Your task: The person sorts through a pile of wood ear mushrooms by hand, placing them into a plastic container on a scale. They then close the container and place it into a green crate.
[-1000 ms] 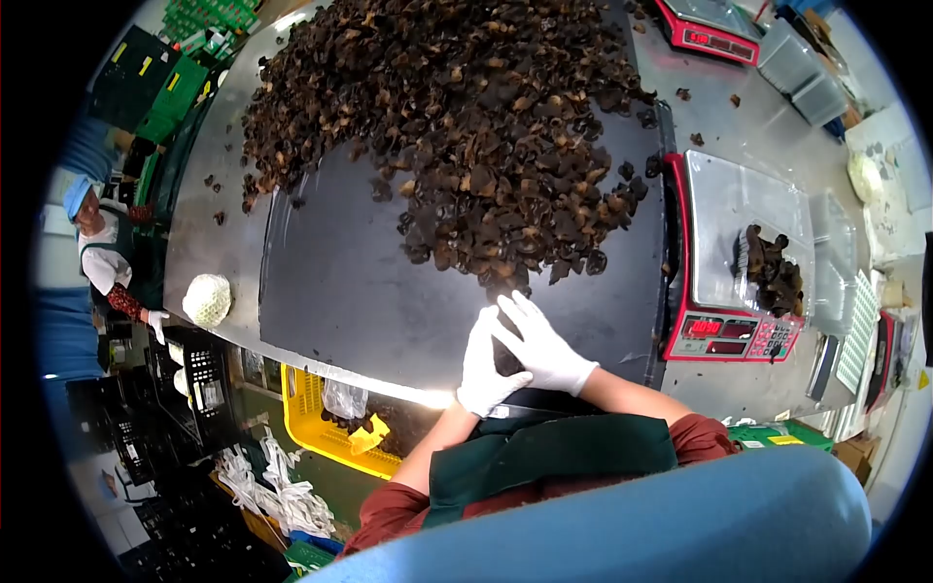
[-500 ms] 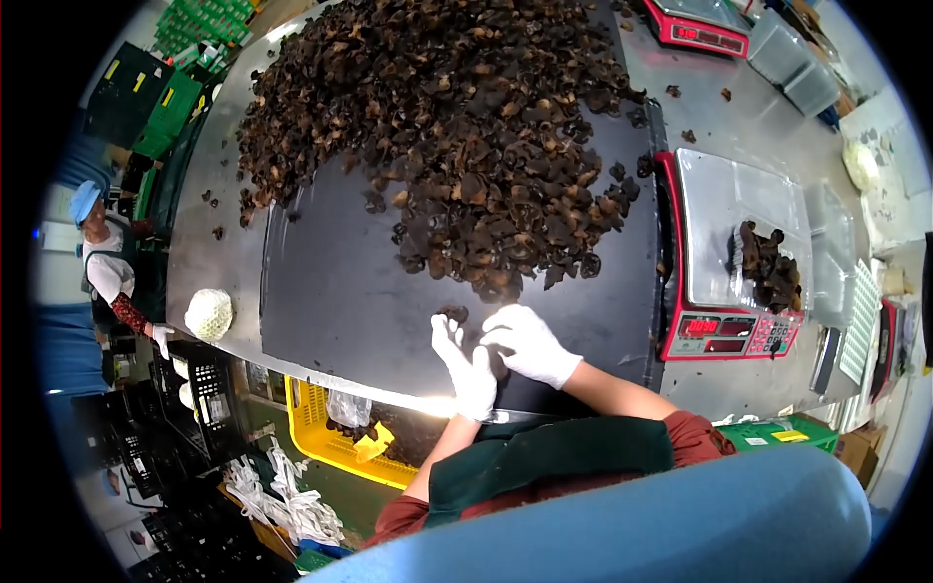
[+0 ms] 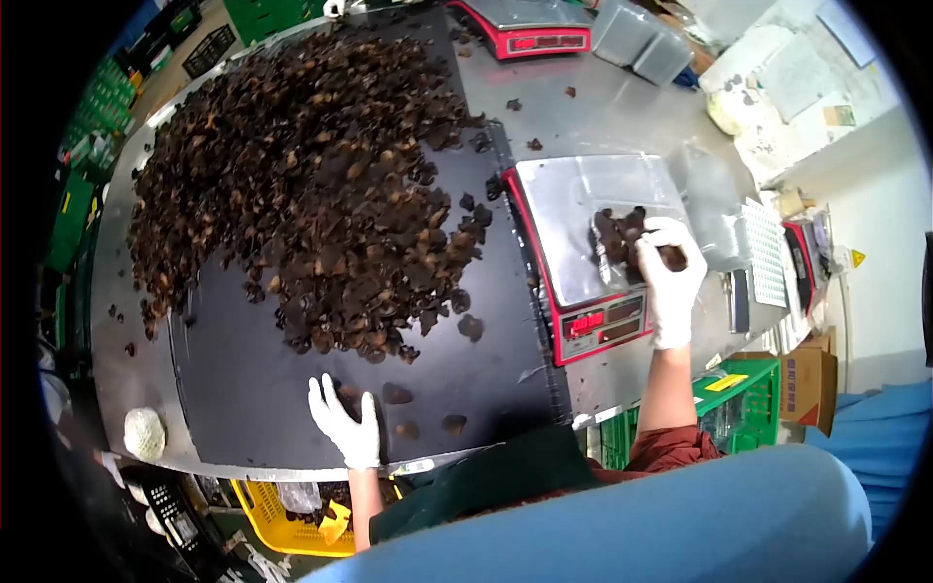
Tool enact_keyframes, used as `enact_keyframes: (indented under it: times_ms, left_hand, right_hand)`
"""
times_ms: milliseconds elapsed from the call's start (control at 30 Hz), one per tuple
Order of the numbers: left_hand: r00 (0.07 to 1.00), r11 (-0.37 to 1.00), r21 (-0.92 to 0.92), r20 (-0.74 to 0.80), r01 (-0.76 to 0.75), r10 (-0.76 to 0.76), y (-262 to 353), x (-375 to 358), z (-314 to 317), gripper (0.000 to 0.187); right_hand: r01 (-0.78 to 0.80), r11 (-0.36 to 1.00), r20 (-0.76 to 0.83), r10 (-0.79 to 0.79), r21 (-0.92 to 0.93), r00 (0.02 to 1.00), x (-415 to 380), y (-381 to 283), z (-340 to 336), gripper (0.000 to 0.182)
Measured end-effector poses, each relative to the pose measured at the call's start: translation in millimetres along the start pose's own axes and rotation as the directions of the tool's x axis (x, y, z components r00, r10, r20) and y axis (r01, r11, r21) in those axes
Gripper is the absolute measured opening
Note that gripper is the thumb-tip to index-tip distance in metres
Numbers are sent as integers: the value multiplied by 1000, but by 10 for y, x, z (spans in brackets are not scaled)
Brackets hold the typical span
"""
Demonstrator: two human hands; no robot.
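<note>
In a white glove, my left hand (image 3: 347, 428) is over the black mat (image 3: 262, 418), fingers spread and nothing gripped. A few loose wood ear mushrooms (image 3: 397, 393) lie just right of it. My right hand (image 3: 673, 282), gloved too, reaches over the red scale (image 3: 603, 330), its fingertips curled and pinched at dark wood ear mushrooms (image 3: 618, 235) in a clear tray on the metal pan. The fingers partly hide the piece they hold. A large heap of wood ear mushrooms (image 3: 321, 185) covers the back of the mat.
A second red scale (image 3: 549, 42) and clear plastic containers (image 3: 641, 44) stand at the back right. Stacked clear tubs (image 3: 714, 209) sit beside the near scale. A net-wrapped white ball (image 3: 145, 433) lies at the left edge. Yellow (image 3: 277, 525) and green (image 3: 753, 389) crates are below.
My hands have separated: the right went from the mat to the tray on the scale, while the left opened out. The view has swung right, and several loose pieces now show on the mat.
</note>
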State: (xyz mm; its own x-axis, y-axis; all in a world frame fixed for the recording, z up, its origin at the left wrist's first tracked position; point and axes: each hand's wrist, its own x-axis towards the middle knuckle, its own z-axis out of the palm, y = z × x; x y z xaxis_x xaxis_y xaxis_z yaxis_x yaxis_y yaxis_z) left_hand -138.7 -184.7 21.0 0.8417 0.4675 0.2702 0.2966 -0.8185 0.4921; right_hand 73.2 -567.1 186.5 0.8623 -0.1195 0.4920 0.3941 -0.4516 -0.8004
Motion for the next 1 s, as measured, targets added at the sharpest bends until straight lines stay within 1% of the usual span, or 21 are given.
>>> enact_keyframes:
  times_ms: [33, 100, 133, 167, 200, 233, 267, 300, 400, 467, 500, 533, 600, 633, 667, 700, 767, 833, 900, 933, 1000]
  left_hand:
    - [999, 998, 48, 27, -35, 34, -24, -7, 19, 63]
    - [992, 983, 148, 85, -105, 93, -64, -20, 37, 60]
    - [992, 982, 138, 30, -126, 123, -43, -7, 45, 50]
    - [991, 986, 104, 27, -129, 127, -39, -3, 51, 48]
    - [991, 989, 71, 24, -133, 131, -43, -2, 60, 45]
    - [991, 990, 40, 20, -136, 135, -51, -1, 70, 43]
    - [990, 990, 11, 17, -140, 139, -59, 0, 78, 41]
    - [994, 994, -38, 15, -103, 104, -75, -11, 89, 41]
    - [999, 982, -187, 22, -27, 32, -95, -42, 106, 42]
    - [999, 960, -279, 34, -8, 18, -29, -73, 89, 43]
    - [997, 943, -331, 68, -18, 44, -12, -113, 86, 47]
    - [988, 948, -310, 109, -69, 108, 97, -115, 30, 48]
    - [954, 945, -274, 187, -178, 234, 296, -159, -35, 52]
    - [923, 921, -289, 204, -263, 327, 372, -191, -44, 55]
    - [879, 905, -261, 259, -336, 401, 435, -236, -64, 57]
    - [826, 882, -237, 316, -408, 467, 483, -276, -75, 60]
    - [768, 833, -243, 323, -497, 553, 526, -324, -13, 65]
    - [750, 823, -209, 340, -528, 567, 567, -300, -25, 58]
    - [744, 807, -215, 313, -551, 591, 499, -302, 55, 52]
    - [747, 797, -220, 278, -563, 605, 500, -284, 71, 42]
    - [746, 789, -191, 256, -584, 615, 462, -284, 138, 39]
  right_hand:
    - [-7, 1000, -48, 6, -16, 999, 57, 93, -127, 12]
    - [-48, 999, -35, 48, -15, 998, 116, 343, -300, 16]
    - [-66, 994, 32, 69, -92, 997, 105, 454, -356, 19]
    - [-79, 983, 97, 97, -168, 991, 106, 471, -366, 22]
    - [1, 966, 199, 52, -257, 979, 92, 464, -363, 39]
    - [189, 900, 286, -76, -392, 955, 73, 496, -368, 64]
    - [254, 860, 348, -96, -442, 932, 101, 500, -381, 76]
    - [318, 814, 410, -109, -486, 906, 136, 493, -398, 87]
    - [328, 838, 343, -182, -436, 922, 178, 481, -460, 97]
    - [272, 870, 278, -164, -411, 947, 189, 520, -558, 100]
    - [245, 885, 246, -155, -396, 957, 192, 529, -589, 102]
    - [213, 919, 183, -159, -332, 970, 176, 502, -576, 80]
    - [273, 855, 224, -190, -441, 956, 114, 591, -613, 61]
    - [302, 817, 246, -203, -491, 948, 80, 624, -626, 52]
    - [346, 806, 224, -269, -480, 937, 54, 514, -554, 33]
    - [398, 775, 260, -306, -491, 916, 25, 487, -523, 29]
    - [494, 717, 395, -322, -492, 860, 24, 343, -412, 24]
    - [505, 702, 519, -223, -502, 825, -27, 371, -346, 18]
    - [490, 733, 460, -270, -471, 846, 7, 364, -331, 19]
    - [470, 740, 438, -262, -481, 860, 39, 330, -302, 21]
    - [422, 753, 388, -238, -505, 890, 87, 187, -215, 25]
